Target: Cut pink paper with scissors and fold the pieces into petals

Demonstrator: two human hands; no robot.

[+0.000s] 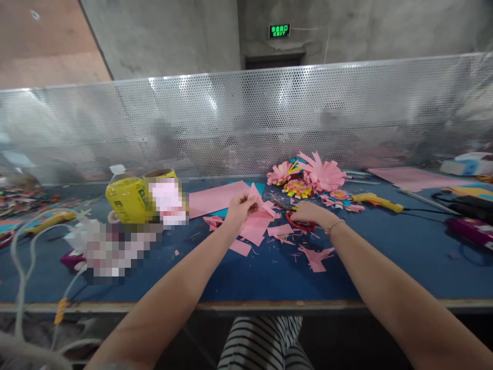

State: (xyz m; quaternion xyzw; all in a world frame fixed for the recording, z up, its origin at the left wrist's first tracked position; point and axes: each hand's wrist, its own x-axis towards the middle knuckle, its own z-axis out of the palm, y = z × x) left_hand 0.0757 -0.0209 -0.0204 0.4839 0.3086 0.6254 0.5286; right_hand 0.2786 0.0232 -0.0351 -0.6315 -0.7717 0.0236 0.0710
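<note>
My left hand pinches a folded piece of pink paper above the blue table, its tip pointing up. A pair of red-handled scissors is in my right hand, fingers closed around the handles. The blades point left toward the pink paper; whether they touch it I cannot tell. Below my hands lie a larger pink sheet and several pink scraps, such as a cut-out piece at the right. Small slivers are scattered around them.
Fringed paper flowers are heaped behind my right hand. A yellow glue gun lies to their right. At the left stand a yellow-labelled bottle and a yellow tape roll. A perforated metal screen runs along the back.
</note>
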